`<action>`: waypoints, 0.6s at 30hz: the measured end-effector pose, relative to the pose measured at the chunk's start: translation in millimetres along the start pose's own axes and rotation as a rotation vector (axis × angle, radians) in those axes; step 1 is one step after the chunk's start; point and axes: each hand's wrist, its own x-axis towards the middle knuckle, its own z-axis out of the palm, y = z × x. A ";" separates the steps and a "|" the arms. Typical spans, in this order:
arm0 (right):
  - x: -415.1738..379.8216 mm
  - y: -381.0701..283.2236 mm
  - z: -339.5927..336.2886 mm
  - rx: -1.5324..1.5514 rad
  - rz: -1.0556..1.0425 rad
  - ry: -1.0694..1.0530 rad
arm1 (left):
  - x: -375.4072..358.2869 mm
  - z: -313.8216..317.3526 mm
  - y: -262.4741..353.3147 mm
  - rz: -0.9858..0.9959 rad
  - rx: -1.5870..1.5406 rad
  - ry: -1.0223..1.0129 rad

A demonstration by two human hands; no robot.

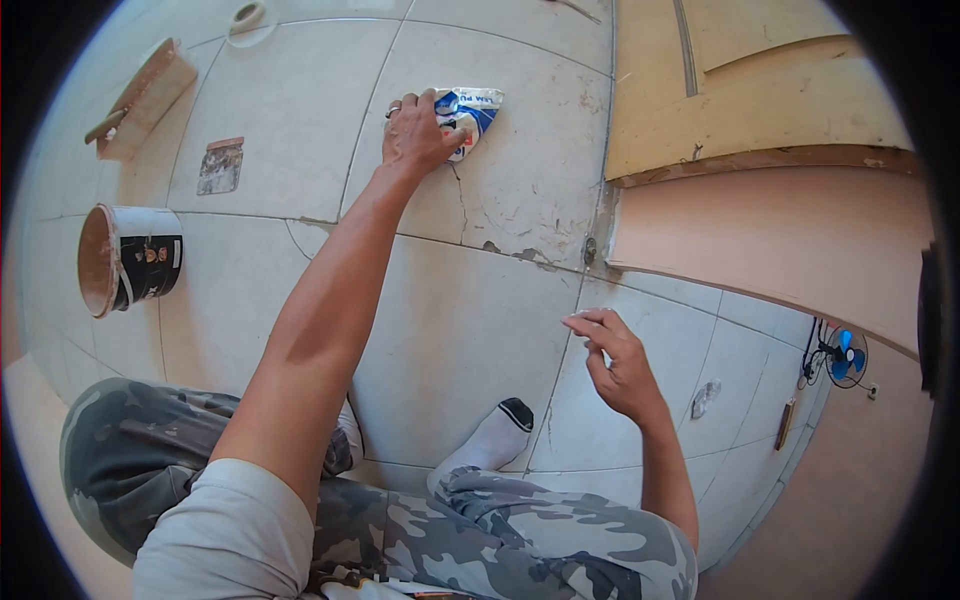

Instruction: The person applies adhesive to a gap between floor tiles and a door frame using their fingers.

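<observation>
Right hand (620,362) loose and empty above floor tiles (450,330), left hand (415,130) gripping blue-white packet (472,112)

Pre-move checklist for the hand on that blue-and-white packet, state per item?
1. Left hand in contact with the blue-and-white packet: ok, fingers lie across its left part on the tiled floor.
2. Packet fully gripped: cannot tell, the hand covers it and no lift shows.
3. Right hand free: cannot tell, fingers curl above the floor and may pinch something small.
4. Cracked tile joint beside the packet: not ok, chipped and broken.
5. Bucket out of the arm's way: ok, it lies on its side well to the left.
6. Scraper apart from the left hand: ok, it lies on a separate tile.
</observation>
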 end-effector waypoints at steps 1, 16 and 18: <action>3.5 9.0 16.1 0.078 -0.042 0.085 | -0.8 -5.2 6.2 -0.008 0.020 -0.045; 121.5 44.7 79.9 0.824 0.256 0.527 | -68.7 9.2 62.1 0.314 0.162 -0.258; 131.7 48.2 81.8 0.858 0.256 0.561 | -74.0 12.0 66.8 0.334 0.205 -0.320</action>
